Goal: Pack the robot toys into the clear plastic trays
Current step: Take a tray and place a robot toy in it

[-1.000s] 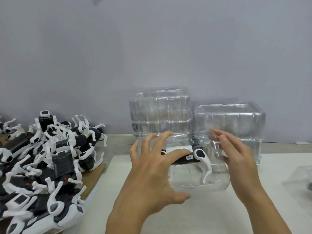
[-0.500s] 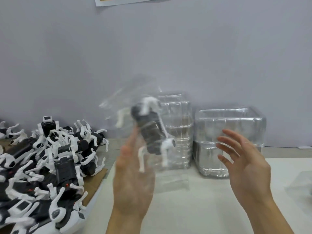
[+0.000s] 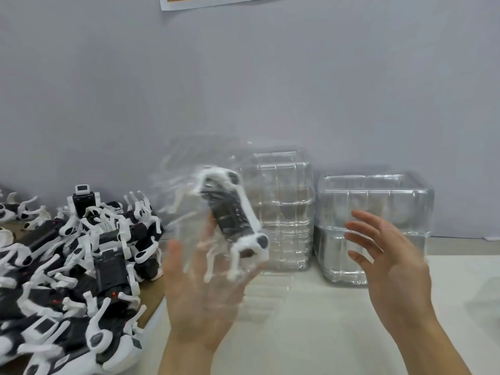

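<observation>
Nearest to me, the person's left hand [image 3: 200, 301] is raised palm-up, blurred, its fingers [image 3: 173, 255] spread and reaching up under a clear plastic tray [image 3: 189, 185]. Whether those fingers truly curl round the plastic or only carry it on the palm, I cannot tell through the blur. Inside the tray a black-and-white robot toy [image 3: 232, 220] stands tilted, its white legs hanging down towards the fingertips and its upper end leaning away to the left above them.

The right hand [image 3: 389, 263] is lifted beside it, well apart from the tray, palm turned inward, with its fingers [image 3: 362, 234] straight, spread and holding nothing.

Off to the left of the left hand's fingers, a heap of loose robot toys [image 3: 67, 266] lies jumbled on a brown cardboard sheet [image 3: 151, 290]. Beneath both hands runs the pale table top [image 3: 311, 334].

Beyond the fingertips, two stacks of empty clear trays stand side by side: the taller stack [image 3: 284, 212] just behind the held tray, the lower stack [image 3: 376, 212] straight behind the right hand's fingers. Farthest back is the grey wall [image 3: 243, 77], with the bottom edge of a paper notice [image 3: 216, 1] at the top.
</observation>
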Action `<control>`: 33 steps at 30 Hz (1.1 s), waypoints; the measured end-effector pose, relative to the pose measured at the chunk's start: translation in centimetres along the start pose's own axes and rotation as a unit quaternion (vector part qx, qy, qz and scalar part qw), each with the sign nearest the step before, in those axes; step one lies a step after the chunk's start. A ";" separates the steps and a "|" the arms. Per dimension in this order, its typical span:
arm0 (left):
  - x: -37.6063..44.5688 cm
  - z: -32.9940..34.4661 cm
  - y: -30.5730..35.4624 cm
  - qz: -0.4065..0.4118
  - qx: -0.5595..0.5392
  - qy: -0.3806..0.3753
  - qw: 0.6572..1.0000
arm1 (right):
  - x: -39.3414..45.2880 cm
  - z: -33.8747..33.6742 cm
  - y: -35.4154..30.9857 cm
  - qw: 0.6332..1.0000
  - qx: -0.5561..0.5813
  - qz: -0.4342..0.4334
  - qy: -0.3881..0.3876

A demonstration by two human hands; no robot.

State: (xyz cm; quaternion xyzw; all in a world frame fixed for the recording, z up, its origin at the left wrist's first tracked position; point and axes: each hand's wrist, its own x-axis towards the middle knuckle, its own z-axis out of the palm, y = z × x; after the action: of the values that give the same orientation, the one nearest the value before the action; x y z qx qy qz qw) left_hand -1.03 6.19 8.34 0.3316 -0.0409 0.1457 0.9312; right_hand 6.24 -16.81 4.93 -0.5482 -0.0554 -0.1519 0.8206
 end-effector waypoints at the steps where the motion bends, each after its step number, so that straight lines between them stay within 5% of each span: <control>1: -0.3 0.4 -1.1 -0.013 0.070 -0.068 0.995 | 0.1 0.0 -0.1 1.000 -0.005 -0.002 -0.001; 4: 0.6 -0.9 -1.4 0.015 0.342 -0.155 0.927 | 0.2 -0.1 -0.5 1.000 -0.027 -0.006 0.000; 7: 1.3 -1.6 -1.4 0.026 0.591 -0.141 0.794 | 0.4 -0.4 -1.0 0.999 -0.048 -0.009 0.014; 10: 1.1 -1.5 -2.8 -0.032 0.717 -0.160 0.678 | 0.5 -0.7 -1.4 0.997 -0.075 -0.022 0.028; 12: 0.8 -1.2 -3.6 -0.076 0.748 -0.176 0.635 | 0.4 -0.6 -1.7 0.994 -0.102 -0.037 0.031; 15: 0.5 -0.8 -4.8 -0.095 0.740 -0.194 0.637 | 0.3 -0.1 -1.9 0.983 -0.164 -0.074 0.022; 19: 1.2 -0.9 -5.1 -0.035 0.686 -0.078 0.723 | -0.2 1.5 -1.9 0.958 -0.255 -0.128 -0.025; 21: 1.7 -1.6 -5.0 -0.029 0.712 -0.008 0.701 | -0.7 2.7 -1.6 0.947 -0.284 -0.132 -0.066; 26: 2.1 -3.5 -5.1 -0.165 0.746 0.072 0.641 | -2.5 5.4 -0.4 0.885 -0.406 -0.099 -0.205; 30: 2.2 -3.0 -5.0 -0.201 0.782 0.113 0.579 | -3.7 7.1 0.1 0.868 -0.423 -0.101 -0.239; 33: 2.2 -3.1 -4.6 -0.185 0.762 0.104 0.612 | -4.1 7.4 0.3 0.866 -0.423 -0.102 -0.247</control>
State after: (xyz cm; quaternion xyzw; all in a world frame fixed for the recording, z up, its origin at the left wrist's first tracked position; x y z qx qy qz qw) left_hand 2.37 5.29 3.52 0.9049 0.2441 -0.0173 0.3483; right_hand 3.03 -9.13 6.52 -0.8536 -0.2422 -0.1038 0.4493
